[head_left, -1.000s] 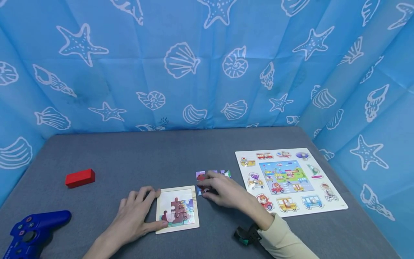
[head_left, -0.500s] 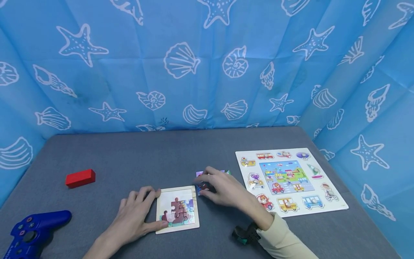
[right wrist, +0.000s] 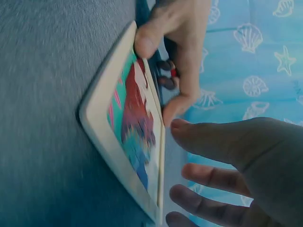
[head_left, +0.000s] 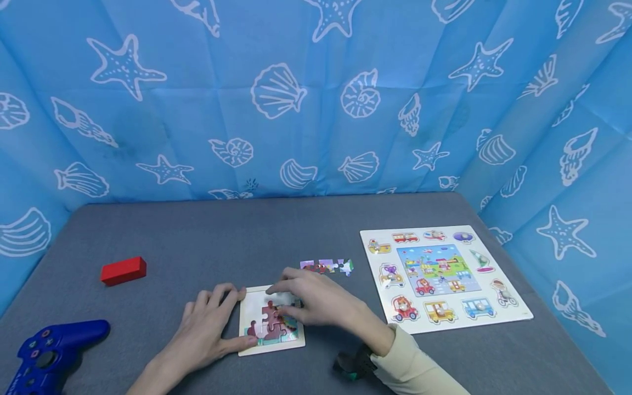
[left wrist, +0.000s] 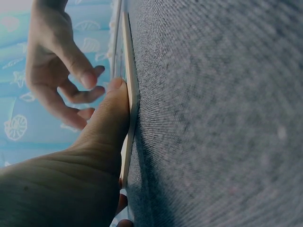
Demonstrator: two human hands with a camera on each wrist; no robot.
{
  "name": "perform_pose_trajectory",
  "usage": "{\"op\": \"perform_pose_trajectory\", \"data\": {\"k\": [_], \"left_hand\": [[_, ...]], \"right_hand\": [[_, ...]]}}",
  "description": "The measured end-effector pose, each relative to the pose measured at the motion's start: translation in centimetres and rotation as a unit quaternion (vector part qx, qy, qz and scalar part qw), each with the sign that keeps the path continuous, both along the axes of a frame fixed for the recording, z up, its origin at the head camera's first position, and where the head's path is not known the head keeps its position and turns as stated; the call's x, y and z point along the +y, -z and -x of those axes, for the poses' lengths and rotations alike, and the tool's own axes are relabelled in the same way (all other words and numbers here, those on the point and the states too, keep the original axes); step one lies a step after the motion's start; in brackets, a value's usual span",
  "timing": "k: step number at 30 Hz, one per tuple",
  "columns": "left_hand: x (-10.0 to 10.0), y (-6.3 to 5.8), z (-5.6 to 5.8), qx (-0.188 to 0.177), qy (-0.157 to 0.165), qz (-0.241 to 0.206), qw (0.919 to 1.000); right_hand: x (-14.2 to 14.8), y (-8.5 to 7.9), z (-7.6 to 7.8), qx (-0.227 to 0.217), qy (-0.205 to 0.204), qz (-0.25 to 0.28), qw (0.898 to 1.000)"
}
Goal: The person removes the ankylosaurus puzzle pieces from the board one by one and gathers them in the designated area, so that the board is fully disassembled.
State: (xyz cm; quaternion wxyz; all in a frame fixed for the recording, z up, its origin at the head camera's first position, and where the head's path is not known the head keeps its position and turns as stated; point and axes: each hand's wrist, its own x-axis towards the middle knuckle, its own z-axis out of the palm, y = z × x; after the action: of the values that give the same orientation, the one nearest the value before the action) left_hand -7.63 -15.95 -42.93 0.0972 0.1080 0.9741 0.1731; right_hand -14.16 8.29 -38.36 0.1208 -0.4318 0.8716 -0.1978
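A wooden puzzle tray (head_left: 271,349) lies on the table with several brown and teal jigsaw pieces (head_left: 269,318) in its lower part; its upper left is bare. My left hand (head_left: 207,323) holds the tray at its left side, thumb at the near corner and index finger at the far one. Over the tray's upper right hovers my right hand (head_left: 321,299), fingers loosely bent, thumb apart from them. In the right wrist view no piece shows between its thumb (right wrist: 203,139) and fingers. Loose purple and red jigsaw pieces (head_left: 323,267) lie just beyond that hand, partly hidden.
To the right sits a white knobbed puzzle board (head_left: 439,269) with vehicle pictures. At left are a red block (head_left: 123,271) and a blue game controller (head_left: 54,348). A blue shell-print curtain (head_left: 316,109) closes off the table's back.
My right hand has moved left and nearer, from the loose pieces to above the tray, uncovering more of those pieces. The left hand keeps its place on the tray.
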Motion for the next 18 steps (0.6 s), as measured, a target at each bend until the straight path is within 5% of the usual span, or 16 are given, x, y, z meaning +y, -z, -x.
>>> {"op": "perform_pose_trajectory", "data": {"k": [8,18], "left_hand": [[-0.1,0.0,-0.1,0.007,0.006,-0.008,0.9999],[0.0,0.1,-0.1,0.007,0.000,-0.004,1.0000]], "right_hand": [[-1.4,0.4,-0.7,0.013,-0.039,-0.088,0.995],[-2.0,0.6,-1.3,0.025,-0.021,-0.128,0.991]]}}
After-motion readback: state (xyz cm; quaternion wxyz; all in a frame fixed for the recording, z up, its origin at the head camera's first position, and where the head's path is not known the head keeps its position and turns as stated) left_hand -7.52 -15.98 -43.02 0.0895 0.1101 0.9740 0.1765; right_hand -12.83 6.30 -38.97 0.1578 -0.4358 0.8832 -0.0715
